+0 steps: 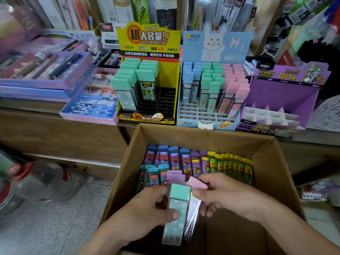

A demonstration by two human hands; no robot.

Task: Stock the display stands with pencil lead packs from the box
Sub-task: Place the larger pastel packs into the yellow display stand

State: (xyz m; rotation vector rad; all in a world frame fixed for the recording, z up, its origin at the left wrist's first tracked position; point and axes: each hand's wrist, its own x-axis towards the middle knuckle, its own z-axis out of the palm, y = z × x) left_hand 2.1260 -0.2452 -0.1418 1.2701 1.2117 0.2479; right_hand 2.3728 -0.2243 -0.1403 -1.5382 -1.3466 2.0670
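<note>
Over the open cardboard box (276, 162) my left hand (147, 208) grips a mint-capped lead pack (177, 212), thumb across its front. My right hand (224, 196) pinches a pink-capped pack (197, 183) just behind it. Rows of blue, purple and yellow packs (198, 162) stand in the box. On the counter stand three display stands: a yellow one (149, 39) partly filled with mint packs, a light-blue rabbit one (219, 43) holding blue, green and pink packs, and a purple one (283, 89) whose white dividers hold nothing.
Lilac and pink pen gift boxes (46, 70) lie on the counter to the left. A large water bottle (36, 179) lies on the floor left of the box. Shelves of stationery rise behind the stands.
</note>
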